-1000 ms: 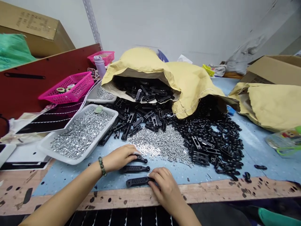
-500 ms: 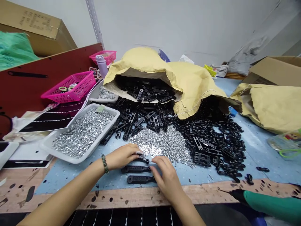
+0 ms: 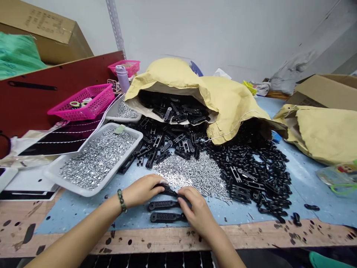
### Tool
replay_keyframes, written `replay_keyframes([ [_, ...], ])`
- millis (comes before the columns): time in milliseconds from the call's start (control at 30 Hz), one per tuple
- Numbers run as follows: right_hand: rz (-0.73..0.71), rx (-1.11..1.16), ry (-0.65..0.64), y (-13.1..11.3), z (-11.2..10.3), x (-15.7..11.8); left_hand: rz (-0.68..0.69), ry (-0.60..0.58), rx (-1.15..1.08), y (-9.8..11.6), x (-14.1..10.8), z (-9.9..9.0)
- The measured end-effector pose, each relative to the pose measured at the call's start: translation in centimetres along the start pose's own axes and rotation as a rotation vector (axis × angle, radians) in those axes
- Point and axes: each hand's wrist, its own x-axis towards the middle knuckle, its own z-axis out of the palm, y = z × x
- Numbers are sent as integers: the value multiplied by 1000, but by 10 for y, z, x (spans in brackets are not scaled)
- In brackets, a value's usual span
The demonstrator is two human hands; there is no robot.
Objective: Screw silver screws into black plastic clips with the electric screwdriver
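Forearms (image 3: 80,232) reach in from the bottom edge of the view and slant toward each other, bringing both hands close together over the near part of the worktop (image 3: 134,223). The left hand (image 3: 143,190) lies low, back upward, its wrist nearly straight and ringed by a green beaded bracelet (image 3: 121,201); its thumb and curled fingers (image 3: 158,179) pinch the far bar (image 3: 169,191), a black piece, toward its left end. The right hand (image 3: 198,212) comes in from the other side with knuckles raised, forefinger extended to the right end of that same bar and thumb just below; whether they grasp it cannot be told. Two more black pieces, a middle bar (image 3: 163,204) and a near bar (image 3: 166,217), lie flat below the far one, roughly parallel and apart, their right ends running up to the right hand. Just beyond the hands spread small metal pieces (image 3: 175,169) and screws (image 3: 206,175), with a heap of black parts (image 3: 267,178) to their right and a white tray (image 3: 86,192) to the left.
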Motion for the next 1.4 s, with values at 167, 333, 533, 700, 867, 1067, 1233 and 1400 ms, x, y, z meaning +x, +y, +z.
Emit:
replay_keyframes([
  [167,-8,-31,12,-1,7,0,45,-5,-4,-1,-2,2],
  [333,10,-31,29,0,14,7,66,9,34,1,-1,-5],
  [533,12,-119,5,-3,14,8,73,-29,83,1,3,-7],
  [700,51,-136,-61,-5,9,8,26,-9,35,2,-3,1],
  [867,53,-156,-106,-9,2,9,-1,-30,-42,7,-6,4],
  [1067,61,-157,-93,-8,2,6,0,-37,-56,8,-4,4],
  [1233,58,-171,-105,-10,5,5,22,-59,-20,11,-3,2],
  [1400,68,-71,-119,-15,-10,-4,-53,-39,-37,10,-5,4],
])
